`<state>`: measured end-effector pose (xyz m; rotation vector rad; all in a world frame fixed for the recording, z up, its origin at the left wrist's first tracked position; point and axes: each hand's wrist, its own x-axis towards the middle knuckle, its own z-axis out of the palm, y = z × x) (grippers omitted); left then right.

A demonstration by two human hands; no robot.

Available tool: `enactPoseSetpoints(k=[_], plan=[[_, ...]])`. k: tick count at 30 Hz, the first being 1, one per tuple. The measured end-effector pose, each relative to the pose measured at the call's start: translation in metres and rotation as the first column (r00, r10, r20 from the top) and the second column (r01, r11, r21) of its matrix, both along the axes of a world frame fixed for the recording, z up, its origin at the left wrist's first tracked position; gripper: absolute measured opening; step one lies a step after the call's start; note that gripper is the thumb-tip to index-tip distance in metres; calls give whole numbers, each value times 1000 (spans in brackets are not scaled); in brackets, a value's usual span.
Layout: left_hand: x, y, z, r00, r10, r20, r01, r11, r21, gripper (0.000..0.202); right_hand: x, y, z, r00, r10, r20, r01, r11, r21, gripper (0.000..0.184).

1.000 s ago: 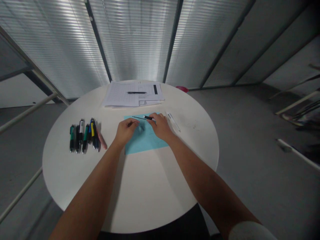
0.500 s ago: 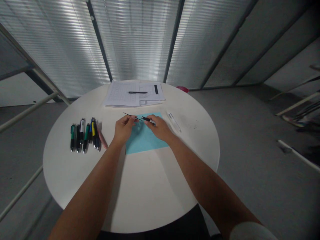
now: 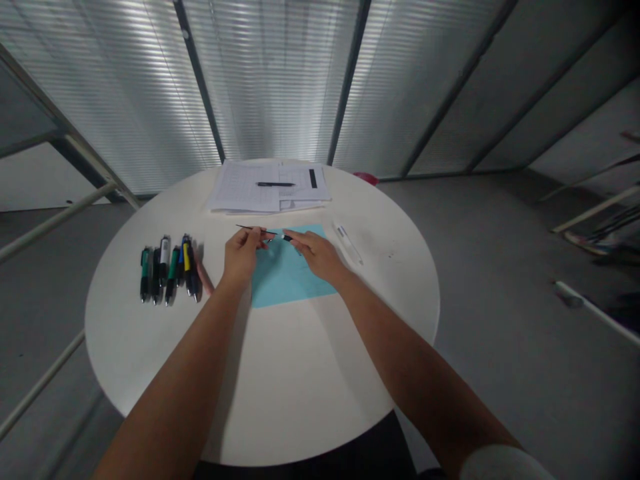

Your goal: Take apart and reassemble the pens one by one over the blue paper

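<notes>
Both my hands work over a light blue sheet (image 3: pixel 287 277) on the round white table (image 3: pixel 280 373). My left hand (image 3: pixel 242 255) pinches a thin dark pen refill (image 3: pixel 250 229) that sticks out to the left. My right hand (image 3: pixel 315 255) is closed on a short black pen part (image 3: pixel 287 237), its tip pointing toward the refill. The two pieces are a small gap apart. A white pen barrel (image 3: pixel 348 244) lies on the table just right of my right hand.
A row of several pens (image 3: pixel 169 268) with a pink one beside them lies at the left. A stack of printed papers (image 3: pixel 270 187) with a black pen (image 3: pixel 275 184) on top sits at the far edge. Blinds and metal rails stand behind.
My left hand took hold of the thin refill and drew it leftward out of the black part. My right hand stayed over the blue sheet, shifting slightly left.
</notes>
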<state>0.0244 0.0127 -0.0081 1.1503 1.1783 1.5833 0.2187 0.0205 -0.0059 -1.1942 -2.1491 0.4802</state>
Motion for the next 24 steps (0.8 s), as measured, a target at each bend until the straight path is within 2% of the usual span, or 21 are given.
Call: enactPoseSetpoints(k=[6,14,20,24], plan=[[-3,4,-3,992,49,115,-45,998,-36,24,0,-1,0,1000,16,-13,-17,1000,-12,42],[-3,5,-4,997,24,77,-20,998,-53,24,2,-1,-1,996,70,-61,-72,997,-21,44],[-1,-1,-1,994,-32,-107,28,999,-35,25,0,-3,0,995,90,-45,-92,995,-46,40],[4,-6,2,936,-130,-327,127,991,-33,27,-1,-4,1,995,70,-66,-73,996,-51,37]])
